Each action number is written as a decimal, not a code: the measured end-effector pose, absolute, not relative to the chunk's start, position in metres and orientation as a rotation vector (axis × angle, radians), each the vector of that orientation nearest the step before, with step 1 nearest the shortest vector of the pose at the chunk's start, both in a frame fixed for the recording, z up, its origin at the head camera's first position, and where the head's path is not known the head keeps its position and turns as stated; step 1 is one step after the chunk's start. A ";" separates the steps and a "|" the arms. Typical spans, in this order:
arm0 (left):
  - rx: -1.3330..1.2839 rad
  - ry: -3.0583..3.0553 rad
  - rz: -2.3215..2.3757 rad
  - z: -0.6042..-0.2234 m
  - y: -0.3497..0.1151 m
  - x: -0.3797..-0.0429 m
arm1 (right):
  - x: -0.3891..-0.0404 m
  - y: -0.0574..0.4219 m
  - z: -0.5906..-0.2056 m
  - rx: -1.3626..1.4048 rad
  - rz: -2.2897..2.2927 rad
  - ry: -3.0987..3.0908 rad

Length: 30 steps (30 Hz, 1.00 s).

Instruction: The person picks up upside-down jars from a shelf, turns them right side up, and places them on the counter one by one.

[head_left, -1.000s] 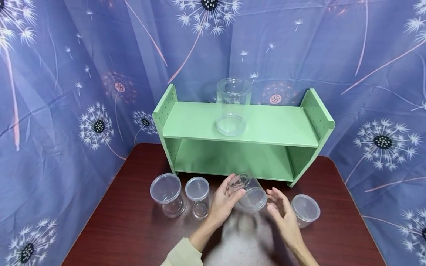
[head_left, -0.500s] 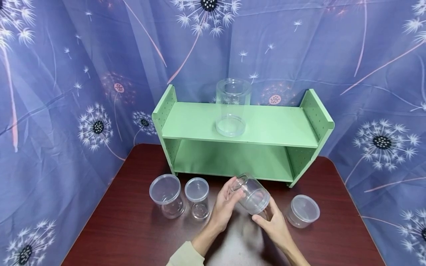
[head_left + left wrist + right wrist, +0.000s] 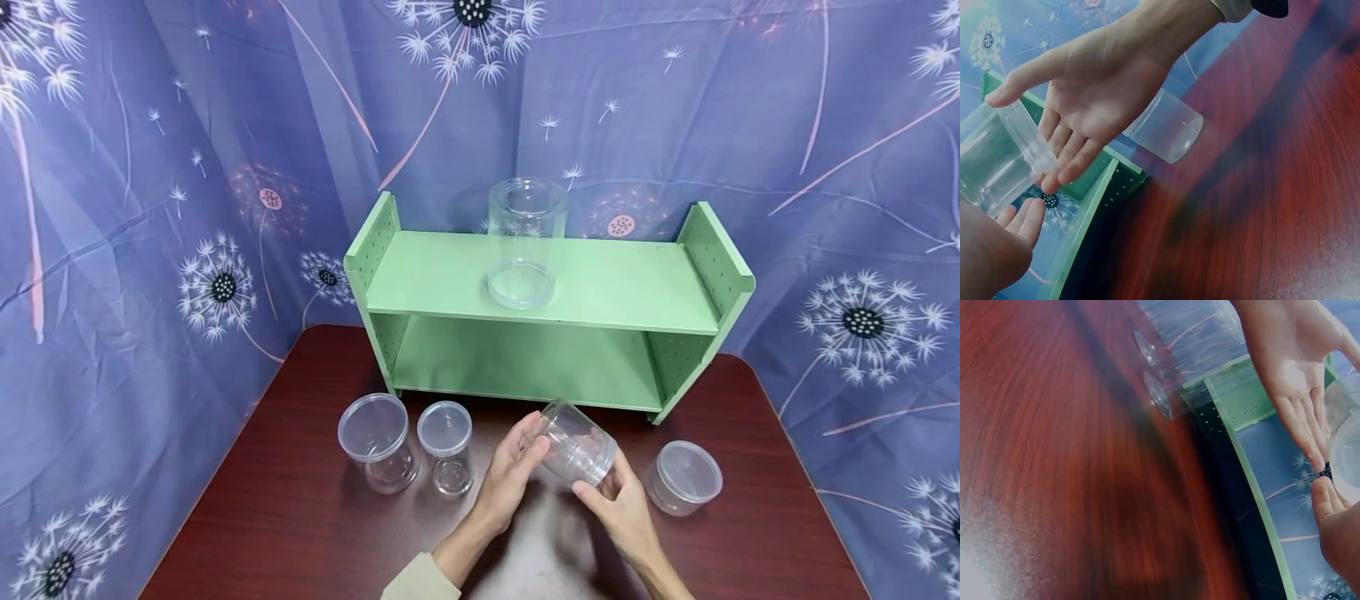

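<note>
A clear lidded jar is held tilted above the table in front of the shelf, its lid end down and to the right. My left hand grips its base end, thumb on the near side. Around the lid end, my right hand has its thumb on one side and its fingers on the other. The left wrist view shows the right hand's thumb at the rim of the lid. In the right wrist view the lid's round face shows beside the right hand's fingertips.
Two lidded clear jars, a wide one and a narrow one, stand to the left. A short lidded jar stands at the right. Behind is a green two-tier shelf bearing a tall clear cylindrical container.
My right hand has moved left from beside the jar and taken hold of its lid end. The jar has tilted further and shifted slightly right, with my left hand still gripping it.
</note>
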<state>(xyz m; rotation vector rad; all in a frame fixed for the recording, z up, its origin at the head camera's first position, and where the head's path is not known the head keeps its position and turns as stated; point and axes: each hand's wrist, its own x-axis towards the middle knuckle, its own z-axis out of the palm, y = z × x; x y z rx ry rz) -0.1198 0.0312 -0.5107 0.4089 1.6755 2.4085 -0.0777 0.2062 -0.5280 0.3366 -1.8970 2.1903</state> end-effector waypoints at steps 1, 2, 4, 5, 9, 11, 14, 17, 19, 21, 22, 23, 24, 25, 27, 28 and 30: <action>0.414 1.689 2.390 -0.511 0.031 -0.120 | -0.078 0.207 -0.528 0.366 2.203 -1.866; 0.424 1.705 2.371 -0.511 0.030 -0.120 | -0.078 0.207 -0.527 0.389 2.221 -1.835; 0.447 1.734 2.330 -0.511 0.029 -0.120 | -0.078 0.208 -0.526 0.436 2.244 -1.783; 0.455 1.749 2.309 -0.510 0.029 -0.119 | -0.078 0.209 -0.526 0.462 2.251 -1.759; 0.474 1.775 2.250 -0.509 0.028 -0.118 | -0.078 0.212 -0.525 0.544 2.271 -1.687; 0.470 1.792 2.222 -0.509 0.027 -0.117 | -0.078 0.214 -0.524 0.569 2.270 -1.669; 0.455 1.823 2.172 -0.507 0.026 -0.115 | -0.077 0.216 -0.522 0.554 2.255 -1.680; 0.445 1.855 2.126 -0.505 0.026 -0.114 | -0.076 0.219 -0.521 0.514 2.228 -1.716; 0.450 1.890 2.101 -0.503 0.026 -0.114 | -0.076 0.221 -0.519 0.488 2.206 -1.735; 0.454 1.969 2.063 -0.500 0.025 -0.114 | -0.075 0.224 -0.518 0.477 2.196 -1.736; 0.452 2.015 2.044 -0.497 0.024 -0.114 | -0.075 0.225 -0.518 0.477 2.199 -1.727; 0.454 2.058 2.027 -0.495 0.023 -0.114 | -0.075 0.227 -0.517 0.475 2.203 -1.718; 0.453 2.102 2.006 -0.492 0.022 -0.114 | -0.075 0.229 -0.517 0.472 2.203 -1.712; 0.456 2.138 1.993 -0.488 0.021 -0.113 | -0.075 0.231 -0.516 0.475 2.208 -1.708; 0.466 2.169 1.990 -0.480 0.018 -0.112 | -0.075 0.235 -0.515 0.483 2.221 -1.682; 0.477 2.166 2.000 -0.476 0.016 -0.111 | -0.075 0.237 -0.514 0.483 2.224 -1.672; 0.511 2.147 2.022 -0.466 0.013 -0.111 | -0.075 0.241 -0.512 0.491 2.217 -1.654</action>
